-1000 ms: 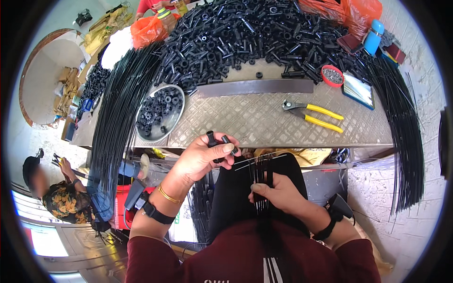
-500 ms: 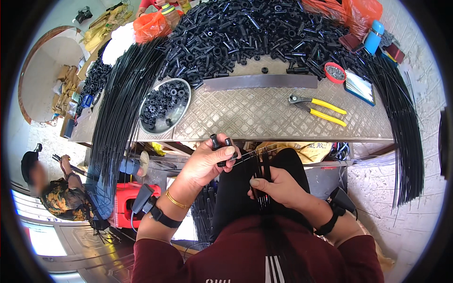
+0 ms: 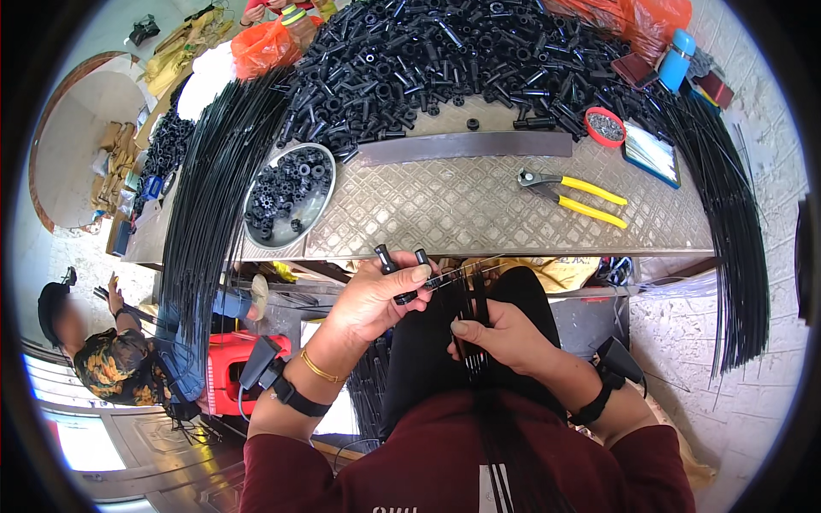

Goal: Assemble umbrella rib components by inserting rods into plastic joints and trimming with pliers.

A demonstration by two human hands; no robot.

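Observation:
My left hand (image 3: 369,301) is closed on black plastic tubes (image 3: 388,260), with the thumb pressed over them and their ends sticking up past the fingers. From beside its fingertips, thin wires (image 3: 445,277) reach across toward my other hand. My right hand (image 3: 496,332) grips a bundle of thin black rods (image 3: 473,342), thumb on top, and the rods' pale tips show below the thumb. Both hands are above my lap, just short of the table edge. Fingers partly hide how the tubes and wires meet.
A textured table (image 3: 428,214) bears a large heap of black tubes (image 3: 410,68), a bowl (image 3: 250,224) of black rings, yellow-handled pliers (image 3: 590,197), a dark flat strip (image 3: 466,149) and a red dish (image 3: 605,126). Long black rods (image 3: 227,162) hang over its left edge. A co-worker (image 3: 120,350) sits at left.
The wires between my hands have shifted, and now stretch further to the right past the rod bundle. Both hands keep their grips. The co-worker at left has raised a hand.

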